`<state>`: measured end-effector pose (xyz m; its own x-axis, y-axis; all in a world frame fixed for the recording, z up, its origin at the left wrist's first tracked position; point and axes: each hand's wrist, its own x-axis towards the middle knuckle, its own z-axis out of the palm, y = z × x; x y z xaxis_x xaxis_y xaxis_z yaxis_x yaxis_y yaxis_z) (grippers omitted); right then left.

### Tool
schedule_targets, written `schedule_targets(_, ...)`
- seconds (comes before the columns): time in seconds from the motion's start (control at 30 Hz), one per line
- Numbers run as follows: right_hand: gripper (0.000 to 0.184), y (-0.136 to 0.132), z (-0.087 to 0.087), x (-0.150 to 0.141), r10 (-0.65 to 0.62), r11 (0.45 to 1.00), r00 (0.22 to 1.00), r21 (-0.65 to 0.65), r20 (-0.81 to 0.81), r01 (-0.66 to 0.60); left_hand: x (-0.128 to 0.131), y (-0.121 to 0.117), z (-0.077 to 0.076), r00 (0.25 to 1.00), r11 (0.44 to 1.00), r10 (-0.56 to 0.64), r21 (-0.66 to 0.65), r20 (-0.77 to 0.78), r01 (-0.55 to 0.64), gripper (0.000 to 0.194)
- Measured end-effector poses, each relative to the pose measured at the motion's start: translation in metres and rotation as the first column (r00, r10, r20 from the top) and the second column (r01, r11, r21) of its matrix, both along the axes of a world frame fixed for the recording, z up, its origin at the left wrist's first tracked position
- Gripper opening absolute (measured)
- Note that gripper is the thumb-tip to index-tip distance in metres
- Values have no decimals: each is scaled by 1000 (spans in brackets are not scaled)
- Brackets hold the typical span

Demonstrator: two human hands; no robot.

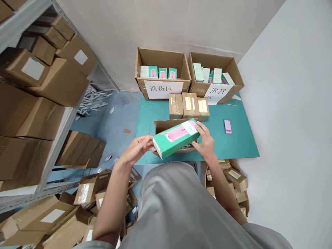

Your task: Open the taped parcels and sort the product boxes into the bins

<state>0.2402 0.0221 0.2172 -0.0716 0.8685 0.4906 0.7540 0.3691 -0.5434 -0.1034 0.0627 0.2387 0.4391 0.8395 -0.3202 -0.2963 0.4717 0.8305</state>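
Observation:
A green product box (176, 138) with a pink picture on its top is held up, tilted, between my two hands. My left hand (141, 147) grips its white left end, fingers closed on the edge. Around the far right end, my right hand (205, 141) has its thumb below and fingers on top. Directly beneath is an open cardboard carton (161, 126), partly hidden by the box; some contents show at its lower right, too covered to make out.
Two labelled cartons (163, 84) (219, 86) with green and white boxes stand at the back of the teal table (220, 147). Before them sit small taped parcels (190, 105). A phone (228, 126) lies right. Carton-laden shelves (38, 188) rise left; boxes (234, 178) crowd the floor.

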Motion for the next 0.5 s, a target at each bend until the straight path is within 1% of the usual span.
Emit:
schedule_targets(0.03,74,-2,-4,-6,-26,997,994,-77,-108,18,-1,4,0,999,1000,18,6,31,-18,62)
schedule_targets(0.07,72,-5,-7,-15,-56,985,969,-169,-242,15,0,8,-1,997,999,40,15,60,-41,67)
schedule_targets(0.1,71,-8,-9,-25,-93,963,916,-269,-389,-16,3,11,-3,995,998,61,24,82,-63,70)
schedule_targets(0.13,71,-11,-11,-36,-138,928,836,-363,-530,-78,9,13,-5,993,997,72,32,91,-75,71)
schedule_targets(0.17,71,-13,-13,-48,-190,885,738,-439,-647,-157,16,14,-8,994,997,64,36,85,-68,71)
schedule_targets(0.2,70,-16,-14,-59,-247,838,637,-491,-731,-238,25,14,-11,997,999,35,32,71,-38,72)
schedule_targets(0.23,70,-18,-14,-68,-304,796,547,-523,-780,-305,35,11,-15,998,1000,-12,17,55,11,75)
schedule_targets(0.27,70,-20,-15,-75,-353,764,479,-544,-804,-349,44,8,-18,997,998,-67,-5,45,68,76)
schedule_targets(0.3,71,-21,-15,-80,-394,744,433,-558,-811,-368,53,3,-21,992,993,-116,-28,45,118,76)
schedule_targets(0.33,72,-22,-15,-83,-423,733,407,-569,-810,-372,60,-1,-24,987,987,-148,-49,53,151,76)
schedule_targets(0.37,72,-22,-15,-83,-441,728,397,-580,-805,-366,65,-6,-25,985,984,-160,-64,62,164,75)
schedule_targets(0.4,72,-22,-15,-81,-448,724,404,-589,-798,-360,69,-11,-26,986,984,-155,-77,67,160,75)
schedule_targets(0.43,72,-21,-16,-78,-448,717,422,-599,-788,-357,72,-15,-26,988,985,-141,-89,61,146,75)
schedule_targets(0.5,70,-19,-18,-70,-431,690,489,-626,-758,-363,76,-20,-26,995,988,-98,-115,34,102,75)
